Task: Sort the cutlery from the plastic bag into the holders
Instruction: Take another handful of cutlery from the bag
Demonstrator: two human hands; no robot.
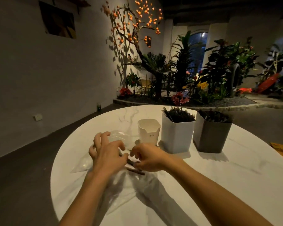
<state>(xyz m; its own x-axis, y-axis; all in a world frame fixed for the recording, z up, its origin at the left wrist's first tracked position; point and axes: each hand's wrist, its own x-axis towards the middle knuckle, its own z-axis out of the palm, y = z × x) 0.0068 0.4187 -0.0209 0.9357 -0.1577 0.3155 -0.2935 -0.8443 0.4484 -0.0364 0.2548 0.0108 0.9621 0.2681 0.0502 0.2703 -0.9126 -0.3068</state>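
Cutlery (135,170), dark and slim-handled, is lying on the clear bag (118,137) near the table's (219,185) six o'clock edge, where a person's two hands are working over it. The left hand (104,154) is hovering with fingers curled and spread, claw-like, above the bag, holding nothing visible; the right hand (147,156) is reaching in with fingers bent toward a piece, though whether it is pinching it cannot be told. At twelve o'clock from the hands a small white holder (149,130) is standing beside a taller white holder (177,134) and, at two o'clock, a grey holder (211,134), both bristling with dark utensils. The pieces are probably light, stiff plastic, best taken by the handle; the bag is looking limp and slippery.
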